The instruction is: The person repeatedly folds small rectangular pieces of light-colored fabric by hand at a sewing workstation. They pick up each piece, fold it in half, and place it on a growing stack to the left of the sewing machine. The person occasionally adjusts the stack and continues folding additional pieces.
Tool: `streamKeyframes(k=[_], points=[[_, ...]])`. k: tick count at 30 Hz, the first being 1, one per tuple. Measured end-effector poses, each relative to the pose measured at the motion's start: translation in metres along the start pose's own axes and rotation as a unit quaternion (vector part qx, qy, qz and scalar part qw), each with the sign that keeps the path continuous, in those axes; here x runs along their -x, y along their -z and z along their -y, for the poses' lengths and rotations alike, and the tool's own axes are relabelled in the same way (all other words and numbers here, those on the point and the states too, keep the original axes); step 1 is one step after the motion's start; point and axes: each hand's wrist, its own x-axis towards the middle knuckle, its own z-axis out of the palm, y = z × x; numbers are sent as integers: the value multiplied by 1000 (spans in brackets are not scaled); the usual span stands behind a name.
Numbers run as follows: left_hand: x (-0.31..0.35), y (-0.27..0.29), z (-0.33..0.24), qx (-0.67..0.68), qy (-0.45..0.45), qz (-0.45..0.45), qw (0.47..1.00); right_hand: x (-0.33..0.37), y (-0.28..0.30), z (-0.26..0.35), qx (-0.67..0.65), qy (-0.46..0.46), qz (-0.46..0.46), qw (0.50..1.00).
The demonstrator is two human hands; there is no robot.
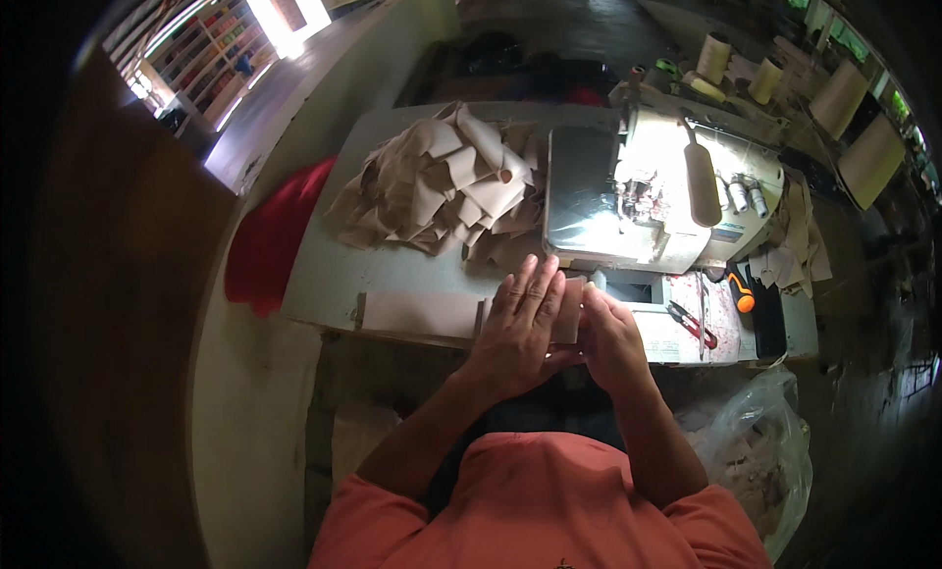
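Note:
My left hand (518,322) lies flat with its fingers stretched out over a small beige fabric piece (566,319) at the table's front edge. At the right side of that piece, my right hand (612,341) pinches its edge between thumb and fingers. Left of my hands, a longer beige fabric strip (422,314) rests along the table edge. A large heap of loose beige fabric pieces (442,181) sits just beyond. The brightly lit sewing machine (677,191) stands beyond and to the right of my hands.
Red-handled thread snips (693,324), an orange-handled tool (742,296) and a dark flat object (768,319) lie at the table's right. A clear plastic bag (775,422) hangs below. Red cloth (275,235) is at the left; thread cones (714,57) stand at the back right.

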Motion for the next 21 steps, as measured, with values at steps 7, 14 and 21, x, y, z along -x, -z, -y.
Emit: streamKeyframes(k=[7, 14, 21], points=[[-13, 6, 8, 236, 26, 27, 971, 10, 15, 9, 76, 31, -7, 997], [-39, 1, 24, 473, 169, 94, 860, 10, 9, 15, 213, 133, -47, 967], [-38, 8, 11, 482, 188, 22, 855, 20, 18, 28, 234, 62, -41, 969]])
